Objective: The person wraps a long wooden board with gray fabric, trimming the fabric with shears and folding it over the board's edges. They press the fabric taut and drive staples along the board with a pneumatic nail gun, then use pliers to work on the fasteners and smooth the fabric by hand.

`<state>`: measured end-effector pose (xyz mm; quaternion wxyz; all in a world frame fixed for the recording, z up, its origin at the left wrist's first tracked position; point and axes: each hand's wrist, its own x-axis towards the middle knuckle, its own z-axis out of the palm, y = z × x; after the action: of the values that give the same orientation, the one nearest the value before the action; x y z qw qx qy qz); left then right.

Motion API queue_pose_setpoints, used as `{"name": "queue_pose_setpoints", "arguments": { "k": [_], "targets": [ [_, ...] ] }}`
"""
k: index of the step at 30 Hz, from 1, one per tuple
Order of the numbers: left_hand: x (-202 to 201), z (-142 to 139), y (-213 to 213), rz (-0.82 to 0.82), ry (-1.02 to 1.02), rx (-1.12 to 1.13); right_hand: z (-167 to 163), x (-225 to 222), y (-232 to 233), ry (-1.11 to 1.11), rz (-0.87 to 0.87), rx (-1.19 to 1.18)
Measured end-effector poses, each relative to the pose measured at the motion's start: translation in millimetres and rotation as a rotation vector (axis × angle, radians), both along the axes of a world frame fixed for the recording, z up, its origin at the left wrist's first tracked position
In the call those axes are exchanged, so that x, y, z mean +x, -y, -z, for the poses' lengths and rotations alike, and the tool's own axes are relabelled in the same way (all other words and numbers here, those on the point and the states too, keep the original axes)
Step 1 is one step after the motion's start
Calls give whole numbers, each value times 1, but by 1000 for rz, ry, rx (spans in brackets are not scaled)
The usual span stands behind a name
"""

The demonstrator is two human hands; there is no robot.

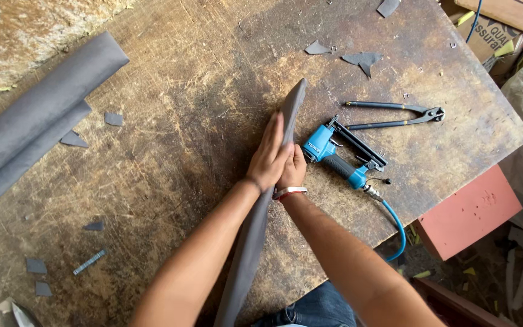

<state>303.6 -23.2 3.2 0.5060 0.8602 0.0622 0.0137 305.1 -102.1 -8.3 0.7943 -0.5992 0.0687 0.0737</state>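
Note:
A long narrow panel wrapped in grey fabric (293, 106) stands on edge across the worn wooden table (189, 79), running from the table's middle toward me. My left hand (269, 157) lies flat against its left face. Pressed to its right side is my right hand (293, 169), fingers curled on the fabric, a bracelet on the wrist. The lower end of the panel passes between my forearms. Just right of my hands lies a blue pneumatic stapler (340, 156) with a blue air hose (396, 224).
Black pincers (394, 115) lie beyond the stapler. Two grey fabric-covered pieces (37, 121) rest at the left. Grey fabric scraps (361, 59) and a strip of staples (89, 261) are scattered on the table. A pinkish-red foam block (470, 212) and cardboard boxes (491, 33) sit off the right edge.

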Motion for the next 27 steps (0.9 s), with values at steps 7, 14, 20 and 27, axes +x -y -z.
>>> {"name": "queue_pose_setpoints", "arguments": {
  "k": [7,14,20,27],
  "targets": [
    [-75,-5,-15,54,-367,165,4,4,-5,-38,-42,-59],
    [-53,-26,-1,10,-570,269,-25,22,114,479,-306,-1239],
    [-51,-19,-10,20,-511,277,-8,55,140,358,-614,-1453],
    [-50,-22,-14,31,-606,224,-50,75,135,-13,-669,-1114]
  ]
}}
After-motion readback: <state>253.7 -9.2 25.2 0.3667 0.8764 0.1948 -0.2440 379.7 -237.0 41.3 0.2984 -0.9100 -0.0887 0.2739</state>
